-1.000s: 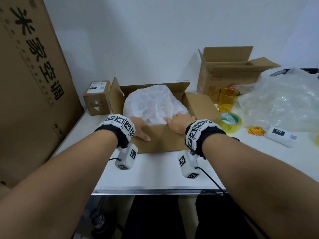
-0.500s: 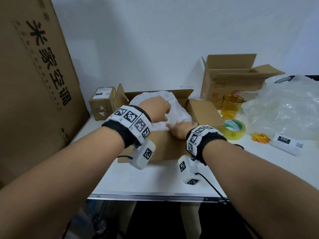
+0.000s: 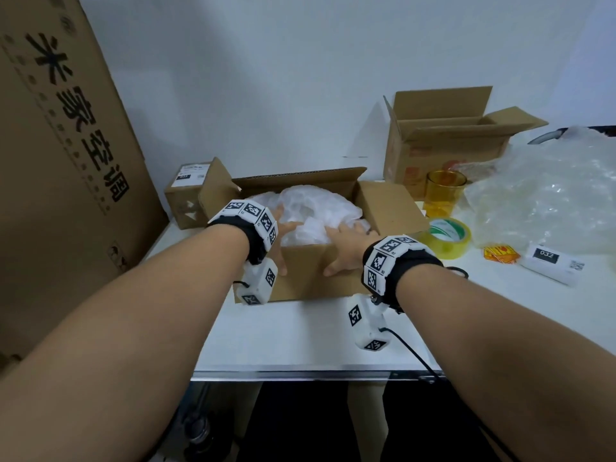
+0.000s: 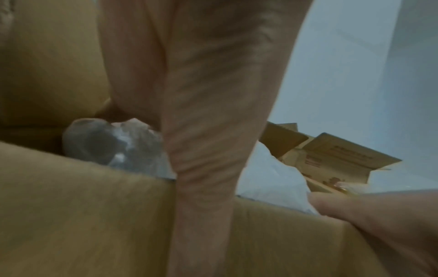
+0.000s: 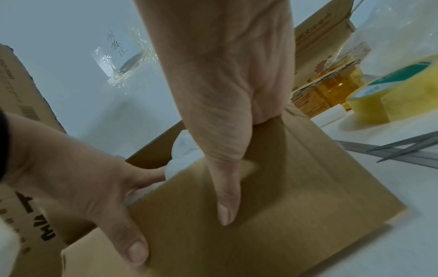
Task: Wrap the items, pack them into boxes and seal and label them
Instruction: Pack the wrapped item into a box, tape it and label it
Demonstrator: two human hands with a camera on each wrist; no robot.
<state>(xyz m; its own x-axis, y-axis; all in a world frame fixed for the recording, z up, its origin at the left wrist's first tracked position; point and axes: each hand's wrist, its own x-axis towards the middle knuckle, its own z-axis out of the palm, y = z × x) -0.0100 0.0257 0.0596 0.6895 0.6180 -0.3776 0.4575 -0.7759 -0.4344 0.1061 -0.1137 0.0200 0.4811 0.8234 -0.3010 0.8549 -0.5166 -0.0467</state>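
An open cardboard box [image 3: 383, 208] stands mid-table with a white wrapped bundle [image 3: 316, 205] inside; the same bundle [image 4: 113, 146] shows over the box's edge in the left wrist view. My left hand [image 3: 283, 235] pinches the near flap [image 3: 306, 271], thumb on its outer face and fingers inside against the wrap. My right hand [image 3: 343, 241] holds the same flap [image 5: 296, 206] the same way, its thumb [image 5: 225, 196] flat on the cardboard beside my left hand [image 5: 94, 187]. The fingertips inside the box are hidden.
To the right lie a yellow tape roll [image 3: 448, 236], an amber cup [image 3: 445, 195], a second open box [image 3: 446, 141], a heap of bubble wrap [image 3: 550, 201] and a printed label [image 3: 553, 263]. A small sealed box [image 3: 186, 191] and a tall carton [image 3: 66, 145] stand left.
Half a second ago my left hand was raised over the white bundle; it has come back down to the near flap. The bundle sits lower in the box. My right hand stayed at the flap.
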